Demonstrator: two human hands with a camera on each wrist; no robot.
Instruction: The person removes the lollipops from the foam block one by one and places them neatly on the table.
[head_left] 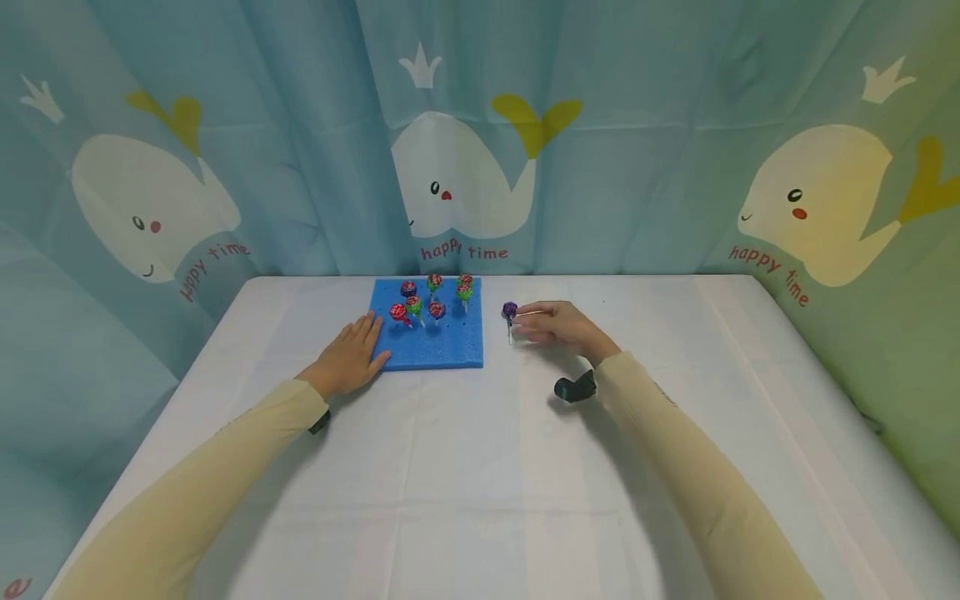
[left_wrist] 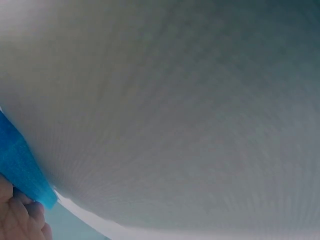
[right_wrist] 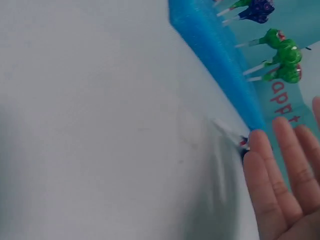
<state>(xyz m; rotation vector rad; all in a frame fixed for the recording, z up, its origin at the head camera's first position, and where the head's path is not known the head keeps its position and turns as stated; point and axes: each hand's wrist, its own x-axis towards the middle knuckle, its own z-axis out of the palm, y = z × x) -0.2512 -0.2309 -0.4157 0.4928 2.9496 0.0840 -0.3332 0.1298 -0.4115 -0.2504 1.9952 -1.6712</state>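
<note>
Currently I see the left hand (head_left: 341, 358) resting at the left edge of a blue foam board (head_left: 450, 352), its fingers extended and thumb set apart near the front corner. Standing in the board, mostly toward its far side, I count seven lollipops (head_left: 414, 306) in red, green and purple wrappers, on pale sticks with one red among them. Right of the board, just apart from it, I find the purple lollipop (head_left: 510, 309), its stick pointing to the near side. The right hand (head_left: 562, 325) is just right of it; the right wrist view shows me the fingers straight, not pinching, though I cannot tell whether a fingertip touches the wrapper. All this sits at the far part of a white-covered table (head_left: 450, 475), before a blue-green curtain (head_left: 637, 192) printed with whales.
</note>
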